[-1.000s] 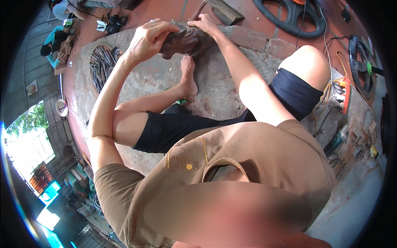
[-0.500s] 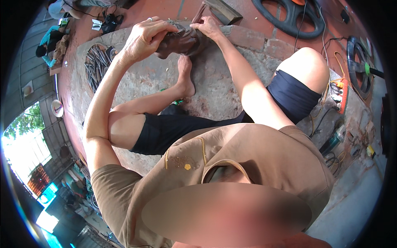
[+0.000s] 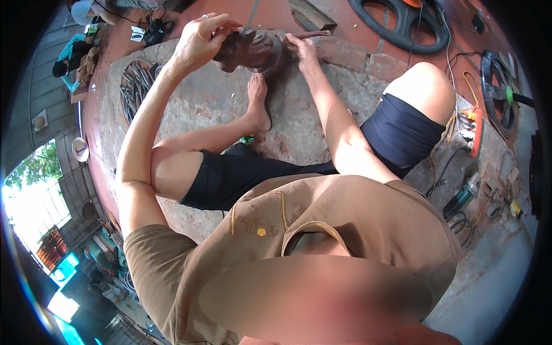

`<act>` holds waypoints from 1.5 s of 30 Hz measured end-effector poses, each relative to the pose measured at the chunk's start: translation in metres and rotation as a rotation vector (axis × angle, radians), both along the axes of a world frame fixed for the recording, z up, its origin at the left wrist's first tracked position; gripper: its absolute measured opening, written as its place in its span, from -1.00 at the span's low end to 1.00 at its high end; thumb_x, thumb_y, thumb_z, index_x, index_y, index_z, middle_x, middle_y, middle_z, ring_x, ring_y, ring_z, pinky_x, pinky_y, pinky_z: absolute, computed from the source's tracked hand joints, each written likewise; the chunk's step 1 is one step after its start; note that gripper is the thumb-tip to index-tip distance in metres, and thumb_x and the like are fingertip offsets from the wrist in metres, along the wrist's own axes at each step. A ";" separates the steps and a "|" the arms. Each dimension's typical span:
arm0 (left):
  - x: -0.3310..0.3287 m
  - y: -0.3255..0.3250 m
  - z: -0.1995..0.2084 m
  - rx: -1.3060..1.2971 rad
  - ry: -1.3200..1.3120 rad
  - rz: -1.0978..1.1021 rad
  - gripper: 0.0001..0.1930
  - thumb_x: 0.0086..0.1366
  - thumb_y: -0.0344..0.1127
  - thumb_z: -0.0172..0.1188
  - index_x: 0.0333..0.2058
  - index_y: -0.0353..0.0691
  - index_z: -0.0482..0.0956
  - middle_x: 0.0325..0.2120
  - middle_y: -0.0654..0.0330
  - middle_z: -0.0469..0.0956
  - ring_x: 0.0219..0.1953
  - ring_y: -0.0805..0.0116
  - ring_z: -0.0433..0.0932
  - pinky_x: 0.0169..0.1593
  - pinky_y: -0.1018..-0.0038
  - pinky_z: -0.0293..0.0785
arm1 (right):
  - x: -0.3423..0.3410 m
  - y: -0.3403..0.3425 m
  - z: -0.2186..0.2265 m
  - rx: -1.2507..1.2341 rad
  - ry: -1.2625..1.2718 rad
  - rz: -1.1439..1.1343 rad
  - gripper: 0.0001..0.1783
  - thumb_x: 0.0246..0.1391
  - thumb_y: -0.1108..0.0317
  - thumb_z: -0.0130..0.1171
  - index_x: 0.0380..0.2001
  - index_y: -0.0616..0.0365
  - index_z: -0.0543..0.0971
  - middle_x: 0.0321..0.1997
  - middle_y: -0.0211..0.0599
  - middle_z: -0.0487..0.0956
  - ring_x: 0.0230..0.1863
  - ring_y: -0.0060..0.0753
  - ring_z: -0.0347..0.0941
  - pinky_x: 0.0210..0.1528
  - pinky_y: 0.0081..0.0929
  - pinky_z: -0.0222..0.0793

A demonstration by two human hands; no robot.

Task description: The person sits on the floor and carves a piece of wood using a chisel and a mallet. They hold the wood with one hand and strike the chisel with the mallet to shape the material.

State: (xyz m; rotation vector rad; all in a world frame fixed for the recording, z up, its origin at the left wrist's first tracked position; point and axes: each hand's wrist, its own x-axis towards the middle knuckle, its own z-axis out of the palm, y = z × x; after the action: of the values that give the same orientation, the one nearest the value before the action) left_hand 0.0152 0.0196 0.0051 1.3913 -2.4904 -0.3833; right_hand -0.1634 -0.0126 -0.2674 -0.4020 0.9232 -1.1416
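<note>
A dark brown carved piece [image 3: 253, 54] with a rounded, uneven surface stands in front of my bare foot on the worn stone slab [image 3: 195, 109]. My left hand [image 3: 200, 45], a ring on one finger, is at its left upper side. Those fingers are curled together, and what they hold, if anything, is hidden. On the other side, my right hand [image 3: 303, 52] pinches a thin reddish-brown strip [image 3: 316, 34] that sticks out to the right, close to the carving's right edge.
Long thin tools [image 3: 135, 86] lie in a round heap at left. Beyond the slab are a dark wooden block [image 3: 312, 15] and a black spoked ring [image 3: 402, 29]. Cables, an orange power strip [image 3: 476, 132] and a green power tool [image 3: 460, 198] are at right. Another person [image 3: 72, 66] sits far left.
My right hand has moved slightly right and turned; its strip pointed away before and now points right. The left hand has risen a little from the carving, which sits slightly differently.
</note>
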 end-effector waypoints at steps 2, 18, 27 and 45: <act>0.002 -0.003 0.000 0.009 0.058 0.022 -0.81 0.17 -0.50 0.08 -0.23 -0.18 0.58 -0.39 0.17 0.62 -0.30 0.22 0.59 -0.22 0.42 0.49 | 0.007 0.004 -0.005 -0.050 0.054 -0.030 -0.77 -0.10 0.36 0.35 -0.33 0.17 0.59 -0.36 -0.40 0.60 -0.31 -0.57 0.48 -0.28 -0.60 0.34; -0.006 0.004 0.001 -0.008 0.011 0.021 -0.80 0.19 -0.54 0.09 -0.22 -0.21 0.59 -0.38 0.23 0.60 -0.32 0.38 0.54 -0.24 0.54 0.42 | 0.024 -0.017 0.000 -0.228 0.297 -0.087 -0.68 -0.17 0.26 0.34 -0.44 0.32 0.53 -0.42 -0.13 0.60 -0.38 -0.29 0.52 -0.28 -0.38 0.40; -0.008 -0.002 0.002 0.029 0.033 0.041 -0.79 0.19 -0.49 0.06 -0.21 -0.14 0.58 -0.37 0.21 0.62 -0.30 0.25 0.60 -0.22 0.46 0.49 | 0.021 -0.029 0.004 -0.354 0.863 -0.041 -0.56 -0.17 0.12 0.29 -0.42 0.34 0.52 -0.40 0.05 0.59 -0.30 -0.02 0.54 -0.21 -0.22 0.41; -0.011 -0.001 0.000 0.017 0.030 0.025 -0.81 0.20 -0.53 0.09 -0.23 -0.20 0.59 -0.37 0.20 0.62 -0.32 0.38 0.58 -0.26 0.53 0.46 | 0.012 -0.022 -0.010 -0.308 0.798 -0.046 -0.63 -0.17 0.16 0.31 -0.48 0.32 0.56 -0.44 0.04 0.59 -0.37 -0.07 0.55 -0.26 -0.24 0.40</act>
State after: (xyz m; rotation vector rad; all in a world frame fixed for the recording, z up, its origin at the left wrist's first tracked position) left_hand 0.0039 0.0186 0.0053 1.4121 -2.4489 -0.4181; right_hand -0.1515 -0.0347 -0.2775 -1.1448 1.4473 -1.1788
